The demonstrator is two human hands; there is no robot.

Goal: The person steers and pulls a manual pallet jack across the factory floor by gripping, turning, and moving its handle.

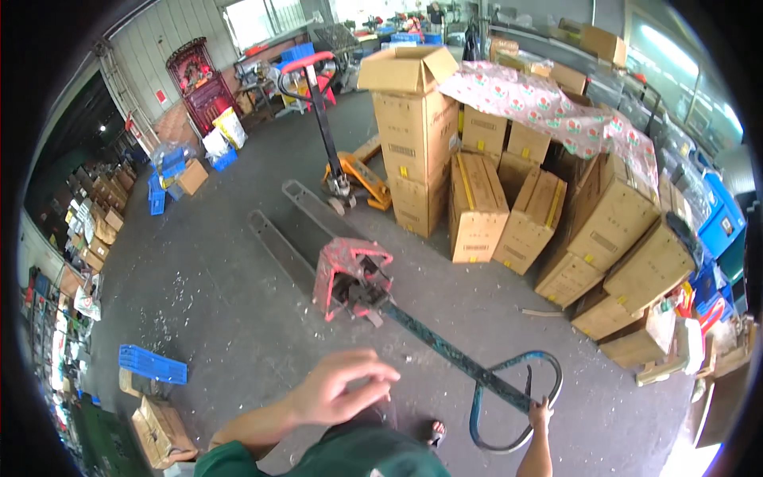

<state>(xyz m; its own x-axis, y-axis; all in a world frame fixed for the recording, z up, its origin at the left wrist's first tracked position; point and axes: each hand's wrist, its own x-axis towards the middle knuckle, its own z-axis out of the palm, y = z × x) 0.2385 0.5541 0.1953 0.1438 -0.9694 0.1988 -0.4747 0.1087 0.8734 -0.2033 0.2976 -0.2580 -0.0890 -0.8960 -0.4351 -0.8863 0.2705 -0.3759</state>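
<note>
A hand pallet truck with a worn red body (323,280) stands on the floor in front of me, its two forks pointing away to the upper left. Its dark blue-green handle bar (441,343) slants down toward the right and ends in a looped grip (478,421). My right hand (540,411) is closed around that loop at its right side. Held in mid-air before my body, my left hand (342,387) has bent fingers, with a gap between them and the thumb. It holds nothing and is apart from the handle.
Stacked brown cartons (413,135) fill the right side, partly under a flowered sheet (548,103). Beyond the forks stands another pallet truck, with orange forks (366,181). Blue crates (152,364) and a torn carton (161,429) lie at the lower left.
</note>
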